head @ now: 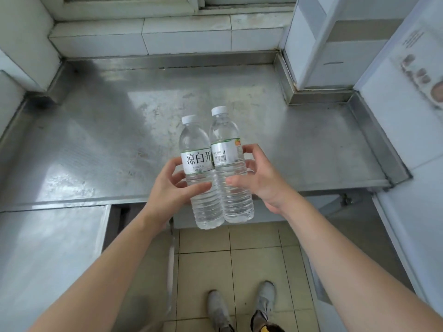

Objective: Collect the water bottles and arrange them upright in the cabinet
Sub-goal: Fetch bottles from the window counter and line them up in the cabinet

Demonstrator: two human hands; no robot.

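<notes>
Two clear water bottles with white caps are held side by side, upright, over the front edge of the steel counter [100,130]. My left hand [172,188] grips the left bottle [195,144], whose white label shows large printed characters. My right hand [261,178] grips the right bottle [225,135], its label turned with a barcode toward me. The two bottles touch along their sides. Below the counter, the cabinet opening [124,219] shows as a dark gap beside a steel door [48,248].
A white refrigerator [405,130] stands at the right with its side close to my right arm. A tiled ledge [167,34] runs along the back wall. Beige floor tiles [251,259] and my shoes [239,305] lie below.
</notes>
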